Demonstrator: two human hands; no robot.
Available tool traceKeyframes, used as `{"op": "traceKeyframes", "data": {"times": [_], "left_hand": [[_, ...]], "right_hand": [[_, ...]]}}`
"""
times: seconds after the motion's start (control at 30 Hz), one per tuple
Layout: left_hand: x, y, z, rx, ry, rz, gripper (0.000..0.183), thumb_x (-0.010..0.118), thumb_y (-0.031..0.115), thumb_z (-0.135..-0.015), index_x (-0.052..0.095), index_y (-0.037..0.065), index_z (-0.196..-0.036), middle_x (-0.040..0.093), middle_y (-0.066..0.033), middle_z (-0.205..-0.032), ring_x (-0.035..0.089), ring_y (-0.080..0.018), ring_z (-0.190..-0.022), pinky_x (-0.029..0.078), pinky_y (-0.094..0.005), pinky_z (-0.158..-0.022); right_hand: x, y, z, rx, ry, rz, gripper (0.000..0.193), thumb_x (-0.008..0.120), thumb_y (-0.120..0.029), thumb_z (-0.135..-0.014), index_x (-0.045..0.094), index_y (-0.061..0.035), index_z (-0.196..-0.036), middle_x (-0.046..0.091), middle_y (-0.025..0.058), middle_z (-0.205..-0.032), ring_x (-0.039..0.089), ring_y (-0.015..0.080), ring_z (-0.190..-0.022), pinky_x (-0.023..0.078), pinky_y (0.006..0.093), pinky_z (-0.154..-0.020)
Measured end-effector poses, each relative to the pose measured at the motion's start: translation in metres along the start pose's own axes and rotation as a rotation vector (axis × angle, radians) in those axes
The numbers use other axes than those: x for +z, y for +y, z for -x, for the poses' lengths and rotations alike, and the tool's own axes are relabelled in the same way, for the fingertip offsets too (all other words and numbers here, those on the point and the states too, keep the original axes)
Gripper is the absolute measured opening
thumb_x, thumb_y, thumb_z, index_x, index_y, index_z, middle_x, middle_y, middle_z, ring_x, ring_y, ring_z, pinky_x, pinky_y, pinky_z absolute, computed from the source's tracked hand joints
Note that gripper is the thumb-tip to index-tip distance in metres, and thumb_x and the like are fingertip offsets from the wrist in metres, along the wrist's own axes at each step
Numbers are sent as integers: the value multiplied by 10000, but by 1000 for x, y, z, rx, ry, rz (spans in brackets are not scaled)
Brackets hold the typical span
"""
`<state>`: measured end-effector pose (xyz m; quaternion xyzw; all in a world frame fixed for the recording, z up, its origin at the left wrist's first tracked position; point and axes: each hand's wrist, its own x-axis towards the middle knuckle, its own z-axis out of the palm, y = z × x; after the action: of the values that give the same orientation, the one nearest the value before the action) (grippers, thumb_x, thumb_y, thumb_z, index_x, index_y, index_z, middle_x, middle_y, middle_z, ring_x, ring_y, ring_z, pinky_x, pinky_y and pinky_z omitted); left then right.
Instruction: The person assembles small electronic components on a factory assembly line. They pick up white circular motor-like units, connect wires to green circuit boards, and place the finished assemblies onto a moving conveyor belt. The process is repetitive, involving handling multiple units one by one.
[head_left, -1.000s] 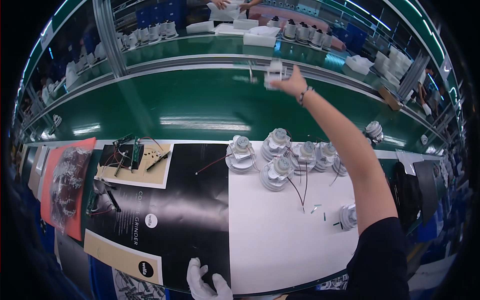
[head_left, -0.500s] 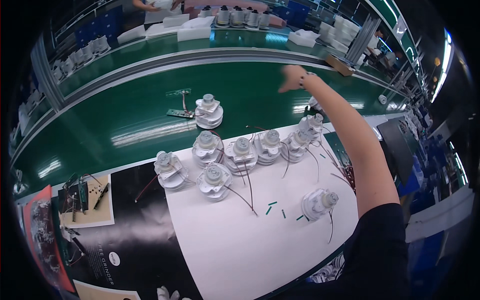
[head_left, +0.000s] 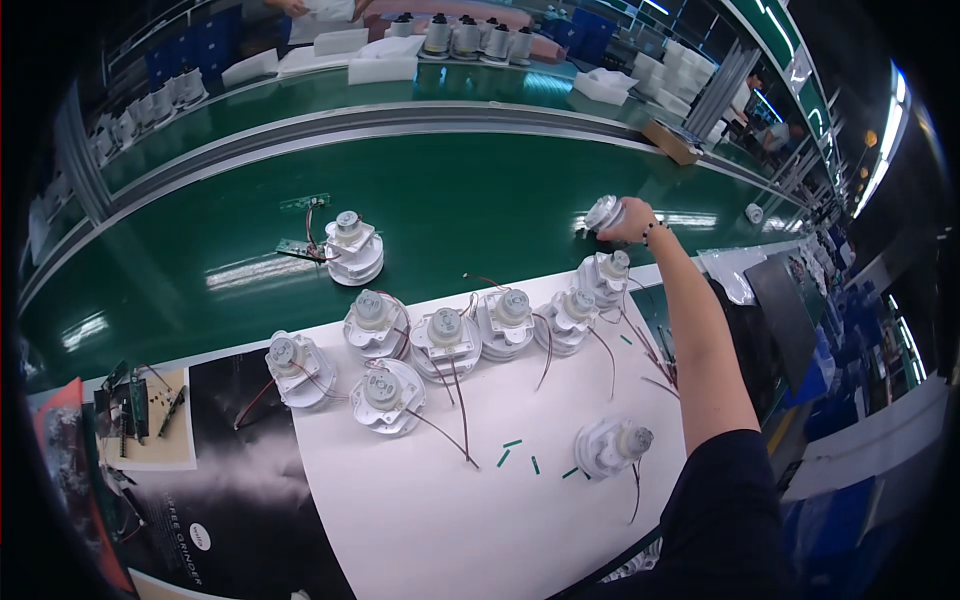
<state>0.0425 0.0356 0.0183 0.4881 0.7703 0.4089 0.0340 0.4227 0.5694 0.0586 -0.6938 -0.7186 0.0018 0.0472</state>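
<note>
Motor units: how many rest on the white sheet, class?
8: six motor units in the far row, a front unit at left, a lone unit at right; the sleeve may hide more.

brown box beside metal rail, stacked white foam

Single head view, looking forward and down
The fisheye camera is facing the worktop from above, catching the right hand at middle distance.

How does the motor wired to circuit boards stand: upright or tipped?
Upright: the motor sits atop its white discs, which rest on the green surface.
</note>
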Motion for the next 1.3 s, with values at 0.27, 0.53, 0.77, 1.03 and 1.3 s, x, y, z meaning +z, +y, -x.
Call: {"op": "traceKeyframes", "data": {"times": [0.27,0.53,0.77,1.03,1.3], "left_hand": [[6,-8,10,-46,33,59,517,441,-64,-807,289,-65,-1300,355,-216,-1322,419,-328,-1181,448,-372,-868],[7,-14,11,22,115,180,514,488,-45,-783,338,-55,-1275,408,-207,-1276,446,-311,-1153,440,-357,-858],[-8,4,29,36,160,202,500,455,-37,-818,316,-44,-1298,405,-193,-1305,441,-304,-1182,409,-370,-916],[-12,2,35,26,163,258,496,448,-40,-822,322,-31,-1303,405,-182,-1304,433,-289,-1186,400,-374,-926],[-17,27,3,357,-56,204,504,409,-136,-797,343,-32,-1286,432,-163,-1285,441,-248,-1188,369,-320,-971]], "right_hand": [[-107,-90,77,-741,573,55,589,752,-197,-546,537,-34,-1070,550,142,-1026,508,306,-994,423,359,-867],[-95,-240,358,-1253,205,551,156,548,-122,-704,627,-27,-800,535,67,-786,479,219,-846,367,381,-873],[-38,-256,418,-1268,-7,619,315,492,-229,-808,643,-62,-1029,519,142,-1082,449,313,-1060,318,495,-925],[-91,-136,345,-1033,76,-954,353,654,-7,-693,610,-34,-1042,630,107,-980,611,197,-867,478,303,-790],[30,35,283,-432,280,65,142,545,-11,-709,622,-9,-828,584,142,-851,549,308,-871,455,358,-778]]}}
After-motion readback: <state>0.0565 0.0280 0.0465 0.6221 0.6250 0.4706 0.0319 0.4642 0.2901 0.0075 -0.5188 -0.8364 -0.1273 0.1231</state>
